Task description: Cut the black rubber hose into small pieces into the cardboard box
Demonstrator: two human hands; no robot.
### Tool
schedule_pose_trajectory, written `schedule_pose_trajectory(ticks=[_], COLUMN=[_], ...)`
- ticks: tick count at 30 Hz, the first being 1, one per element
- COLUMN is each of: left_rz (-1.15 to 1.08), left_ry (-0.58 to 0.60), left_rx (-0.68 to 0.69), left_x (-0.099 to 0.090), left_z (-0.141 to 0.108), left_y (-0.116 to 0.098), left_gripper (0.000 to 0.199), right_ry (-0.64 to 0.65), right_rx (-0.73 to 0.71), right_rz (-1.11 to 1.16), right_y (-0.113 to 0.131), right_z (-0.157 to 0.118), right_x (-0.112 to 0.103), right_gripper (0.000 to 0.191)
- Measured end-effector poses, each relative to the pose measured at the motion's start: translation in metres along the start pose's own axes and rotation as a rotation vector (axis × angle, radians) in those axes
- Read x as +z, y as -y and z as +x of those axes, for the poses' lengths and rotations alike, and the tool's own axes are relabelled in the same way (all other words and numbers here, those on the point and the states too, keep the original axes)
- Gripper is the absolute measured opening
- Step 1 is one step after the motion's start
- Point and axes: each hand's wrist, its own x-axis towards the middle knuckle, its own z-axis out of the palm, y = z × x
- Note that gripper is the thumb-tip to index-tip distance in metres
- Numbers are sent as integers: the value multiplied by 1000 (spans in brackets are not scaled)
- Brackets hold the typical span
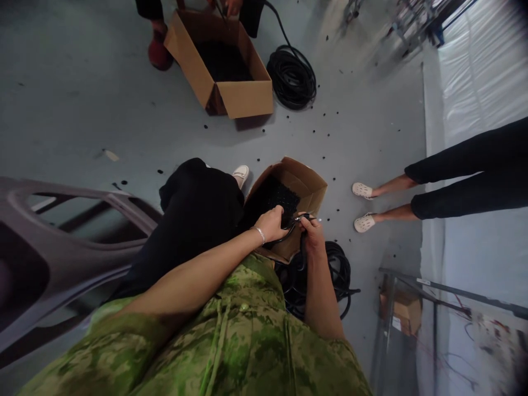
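My left hand [271,222], with a bracelet at the wrist, is closed around the dark handles of a scissor-like cutter [297,219]. The cutter's metal part points right, toward my right hand [312,230]. My right hand is closed on a black hose [304,247], which hangs down toward a coil of black hose [339,269] on the floor. Both hands are above an open cardboard box [310,187] between my legs. Many small black pieces [278,199] lie in that box. My fingers partly hide the cutter and the hose end.
Ahead, another person's hands [233,6] work over a second cardboard box [247,100], beside a coil of black hose [293,80]. A person in pale clogs [363,222] stands at right. A grey chair [82,220] is at left. Black bits dot the floor.
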Motion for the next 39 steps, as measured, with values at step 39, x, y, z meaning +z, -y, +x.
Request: schedule_pose_trajectory(ticks=[39], left_rz=[144], left_ry=[304], left_rx=[-167], left_x=[16], left_z=[13], left_y=[19], left_gripper=[40], right_ry=[135], right_rx=[-151], right_rz=[-1251], right_y=[-23], right_z=[11], right_x=[18], right_gripper=[29])
